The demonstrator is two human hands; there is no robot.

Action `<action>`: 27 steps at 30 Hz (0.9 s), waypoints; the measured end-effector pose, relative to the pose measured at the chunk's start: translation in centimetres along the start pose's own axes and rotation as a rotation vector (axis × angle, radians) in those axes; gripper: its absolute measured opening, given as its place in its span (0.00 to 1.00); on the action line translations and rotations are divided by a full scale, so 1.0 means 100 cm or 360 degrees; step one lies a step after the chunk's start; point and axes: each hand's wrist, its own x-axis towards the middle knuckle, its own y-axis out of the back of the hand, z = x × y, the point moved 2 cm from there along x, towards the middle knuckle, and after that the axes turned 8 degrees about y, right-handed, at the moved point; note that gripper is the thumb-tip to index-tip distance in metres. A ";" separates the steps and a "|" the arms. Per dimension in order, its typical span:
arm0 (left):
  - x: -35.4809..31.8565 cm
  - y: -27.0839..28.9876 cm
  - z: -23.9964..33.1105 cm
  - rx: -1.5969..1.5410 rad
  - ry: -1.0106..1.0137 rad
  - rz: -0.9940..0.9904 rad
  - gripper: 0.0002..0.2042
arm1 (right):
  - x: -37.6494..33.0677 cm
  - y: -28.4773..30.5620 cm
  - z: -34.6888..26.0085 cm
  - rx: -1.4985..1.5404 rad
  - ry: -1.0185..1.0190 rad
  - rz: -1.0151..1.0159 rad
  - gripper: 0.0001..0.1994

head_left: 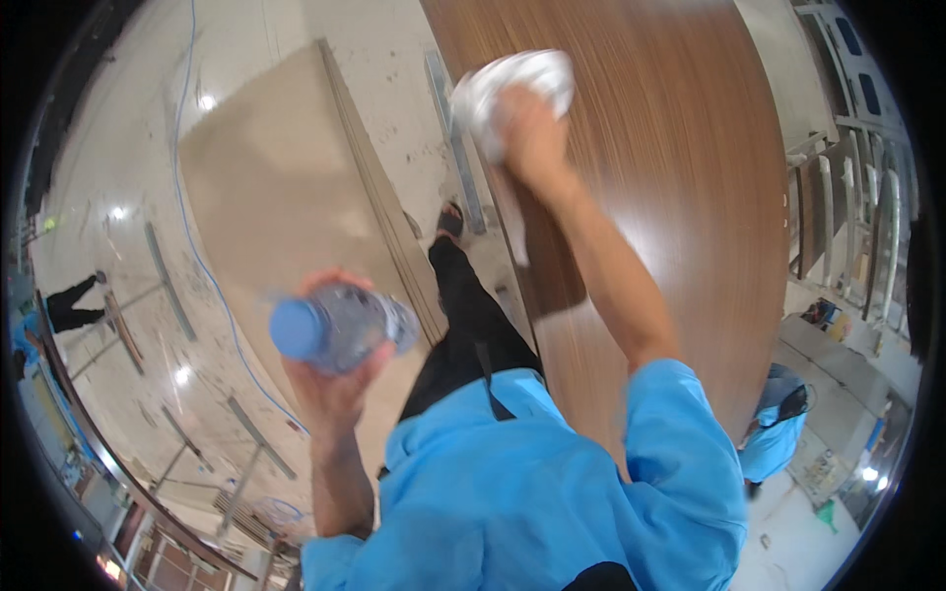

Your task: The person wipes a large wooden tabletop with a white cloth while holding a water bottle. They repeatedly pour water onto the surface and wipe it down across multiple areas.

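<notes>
My left hand (340, 389) is wrapped round a clear plastic bottle (360, 320) with a blue cap, tilted with the cap toward the left. It is held out over the floor beside the panel. Farther out, my right hand (532, 133) grips a white cloth (537, 74), pressed at the left edge of a brown wood-grain panel (670, 197). The cloth is smeared by motion, and part of it is hidden under the fingers. The panel's surface is glossy and reflects light.
Flat beige boards (286, 187) are stacked on the floor to the left, with a blue cable (197, 251) running past them. A metal bar (458, 148) lies by the panel. People in blue are at the far left (25, 335) and right (774, 443). Metal racks (857, 197) stand at right.
</notes>
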 end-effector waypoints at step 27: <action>0.148 -0.085 0.000 0.1790 -0.0446 -0.0120 0.29 | -0.108 0.086 0.080 0.0147 -0.0908 0.0036 0.12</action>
